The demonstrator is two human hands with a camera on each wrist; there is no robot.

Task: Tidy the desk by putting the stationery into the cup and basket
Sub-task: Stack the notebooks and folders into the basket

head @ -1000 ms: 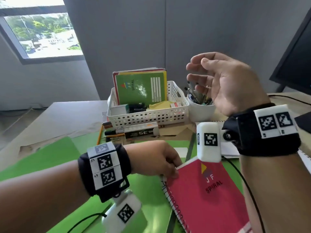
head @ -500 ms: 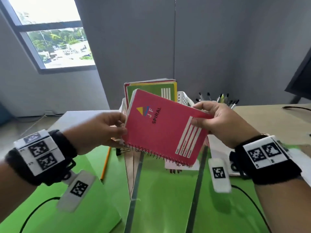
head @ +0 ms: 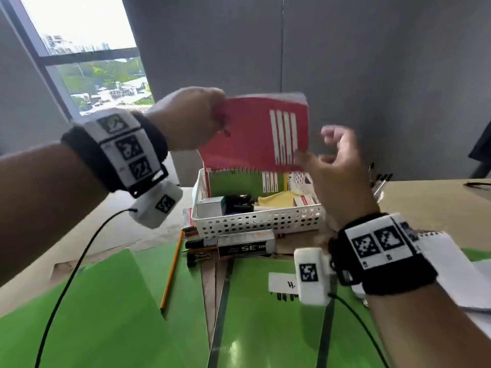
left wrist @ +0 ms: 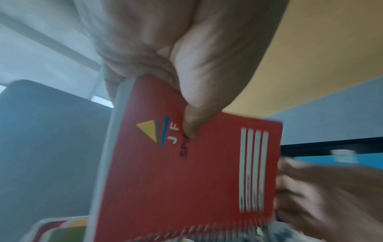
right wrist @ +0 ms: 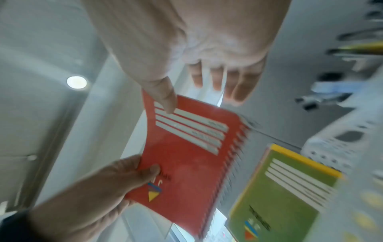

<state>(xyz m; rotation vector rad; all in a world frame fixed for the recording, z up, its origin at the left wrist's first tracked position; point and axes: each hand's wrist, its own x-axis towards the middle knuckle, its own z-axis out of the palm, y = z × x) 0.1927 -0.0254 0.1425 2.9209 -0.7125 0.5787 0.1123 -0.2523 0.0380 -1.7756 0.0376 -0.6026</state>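
The head camera is looking forward and down from above both hands, taking in the green-covered bench [head: 265, 328] and the white perforated plastic basket [head: 255, 221]. The left wrist camera is sitting very close, looking along the left hand [left wrist: 186, 57] at the red spiral-bound notebook [left wrist: 186, 180]. The right wrist camera is looking along the right hand [right wrist: 196, 41]. All three views are sharing that notebook.
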